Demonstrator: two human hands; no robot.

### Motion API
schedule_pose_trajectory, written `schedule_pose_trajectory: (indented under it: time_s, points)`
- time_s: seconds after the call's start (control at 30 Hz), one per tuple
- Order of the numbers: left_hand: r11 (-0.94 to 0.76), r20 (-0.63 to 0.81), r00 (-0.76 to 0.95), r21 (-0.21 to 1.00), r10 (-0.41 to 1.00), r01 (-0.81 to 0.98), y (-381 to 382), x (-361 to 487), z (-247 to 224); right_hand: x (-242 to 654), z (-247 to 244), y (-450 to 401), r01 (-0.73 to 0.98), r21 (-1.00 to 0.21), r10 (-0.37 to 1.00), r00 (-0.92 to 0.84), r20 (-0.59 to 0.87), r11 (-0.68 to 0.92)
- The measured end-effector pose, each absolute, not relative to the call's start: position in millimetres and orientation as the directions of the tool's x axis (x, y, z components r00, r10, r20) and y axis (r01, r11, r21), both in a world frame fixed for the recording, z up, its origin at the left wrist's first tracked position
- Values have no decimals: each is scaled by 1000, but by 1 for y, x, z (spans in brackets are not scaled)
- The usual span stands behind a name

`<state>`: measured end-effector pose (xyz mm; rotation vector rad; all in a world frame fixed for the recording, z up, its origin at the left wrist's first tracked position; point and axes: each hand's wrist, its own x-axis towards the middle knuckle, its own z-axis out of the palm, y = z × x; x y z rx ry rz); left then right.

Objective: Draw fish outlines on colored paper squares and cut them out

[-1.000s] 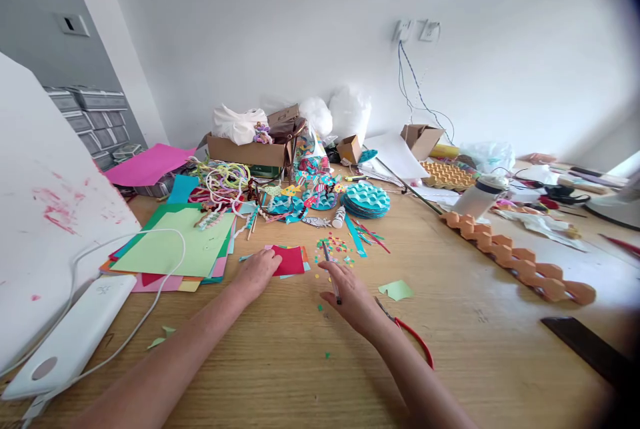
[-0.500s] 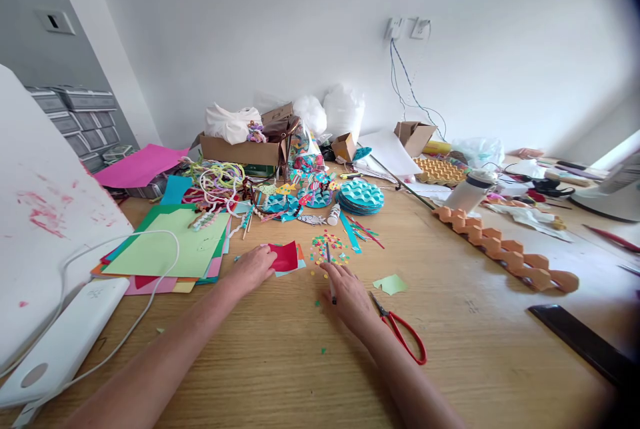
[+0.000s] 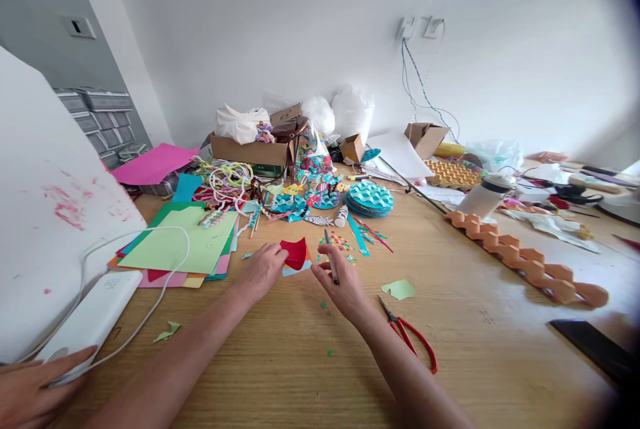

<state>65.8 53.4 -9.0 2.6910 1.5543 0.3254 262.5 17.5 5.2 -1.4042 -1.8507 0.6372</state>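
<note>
My left hand (image 3: 265, 269) pinches the left edge of a small red paper (image 3: 295, 254), which lifts a little over a light blue and an orange piece on the table. In my right hand (image 3: 341, 279) is a pen (image 3: 330, 259), held between thumb and fingers with its tip end pointing down toward me. Small coloured paper dots (image 3: 345, 242) lie scattered just behind that hand. Red-handled scissors (image 3: 407, 330) and a torn light green scrap (image 3: 399, 289) rest to the right of it.
Another person's hand (image 3: 40, 382) touches the white power strip (image 3: 90, 312) at lower left. Coloured sheets (image 3: 175, 242) are stacked at left. Turquoise discs (image 3: 369, 199) stand behind, an orange egg-carton strip (image 3: 520, 259) and white bottle (image 3: 483, 197) at right.
The view has shifted left. My left hand has raised the red paper slightly, and my right hand has lifted with the pen. Another person's hand has come in at lower left.
</note>
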Motion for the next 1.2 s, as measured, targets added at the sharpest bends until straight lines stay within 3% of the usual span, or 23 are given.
schedule_pose_trajectory:
  time_s: [0.13, 0.43, 0.7, 0.97, 1.2]
  points:
    - [-495, 220, 457, 163, 862, 854, 32, 71, 1, 249, -3, 23, 377, -888, 964, -71, 255, 263]
    - [-440, 251, 367, 377, 896, 815, 11, 71, -3, 242, -22, 26, 398, -872, 958, -108, 266, 286]
    - [-336, 241, 246, 485, 939, 808, 25, 47, -13, 244, -28, 24, 583, -731, 935, -185, 304, 353]
    - [-315, 181, 261, 433, 948, 844, 49, 30, -30, 234, -15, 19, 713, -538, 893, -384, 235, 449]
    - [-222, 107, 195, 431, 975, 875, 75, 32, -31, 218, -15, 17, 784, -439, 898, -400, 182, 438]
